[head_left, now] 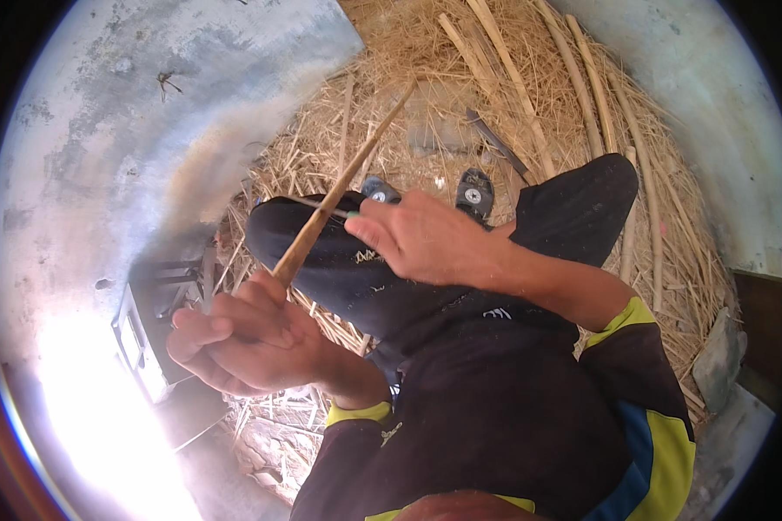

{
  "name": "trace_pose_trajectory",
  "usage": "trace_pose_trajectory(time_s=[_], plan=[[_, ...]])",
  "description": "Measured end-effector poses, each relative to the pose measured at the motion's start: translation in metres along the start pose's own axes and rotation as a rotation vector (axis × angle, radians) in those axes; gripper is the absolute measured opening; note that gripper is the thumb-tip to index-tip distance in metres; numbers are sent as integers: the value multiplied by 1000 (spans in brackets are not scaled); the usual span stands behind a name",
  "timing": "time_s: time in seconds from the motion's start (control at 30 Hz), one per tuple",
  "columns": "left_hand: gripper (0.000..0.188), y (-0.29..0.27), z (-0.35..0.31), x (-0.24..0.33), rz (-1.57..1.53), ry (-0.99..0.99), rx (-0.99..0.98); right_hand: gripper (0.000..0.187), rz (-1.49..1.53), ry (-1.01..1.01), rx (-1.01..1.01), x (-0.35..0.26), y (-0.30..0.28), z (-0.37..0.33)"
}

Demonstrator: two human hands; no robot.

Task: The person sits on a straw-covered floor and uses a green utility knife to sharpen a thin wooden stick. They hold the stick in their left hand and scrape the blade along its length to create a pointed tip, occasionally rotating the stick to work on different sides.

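A long, tapering bamboo or wooden stick (301, 245) slants up and away over my left thigh. Its near end sits in my left hand (248, 337), whose fingers are curled around it. My right hand (426, 239) is closed on a thin-bladed tool that looks like a small knife (337, 212), with a bit of green showing at the grip. The blade lies across the stick about midway along, at or very near its surface. Most of the tool's handle is hidden inside my right fist.
Straw-like shavings (295, 165) cover the floor. Several long pale poles (582, 87) lie at the far right, and a dark flat bar (500, 143) rests beyond my sandals (474, 193). A stained wall (148, 130) rises at left, near a dark box-like object (152, 326); a stone (719, 360) sits right.
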State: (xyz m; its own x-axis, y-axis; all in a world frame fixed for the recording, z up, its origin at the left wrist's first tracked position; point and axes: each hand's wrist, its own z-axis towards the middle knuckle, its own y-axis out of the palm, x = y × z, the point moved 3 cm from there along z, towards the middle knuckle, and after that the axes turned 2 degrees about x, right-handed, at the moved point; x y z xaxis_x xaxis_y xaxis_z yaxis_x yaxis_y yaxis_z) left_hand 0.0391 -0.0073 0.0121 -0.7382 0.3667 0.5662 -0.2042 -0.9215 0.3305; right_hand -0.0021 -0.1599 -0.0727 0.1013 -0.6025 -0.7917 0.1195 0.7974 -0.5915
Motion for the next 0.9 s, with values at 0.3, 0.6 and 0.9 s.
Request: trace_pose_trajectory(time_s=[0.3, 0.6, 0.9], plan=[[25, 0, -1, 1, -49, -18, -45, 42, -5, 46, 24, 21, 5, 0], [22, -3, -4, 0, -177, -45, -146, 45, -19, 79, 112, 70, 24, -2], [27, -1, -5, -1, -80, -32, -45, 47, 82, 224, 189, 66, -9, -7]])
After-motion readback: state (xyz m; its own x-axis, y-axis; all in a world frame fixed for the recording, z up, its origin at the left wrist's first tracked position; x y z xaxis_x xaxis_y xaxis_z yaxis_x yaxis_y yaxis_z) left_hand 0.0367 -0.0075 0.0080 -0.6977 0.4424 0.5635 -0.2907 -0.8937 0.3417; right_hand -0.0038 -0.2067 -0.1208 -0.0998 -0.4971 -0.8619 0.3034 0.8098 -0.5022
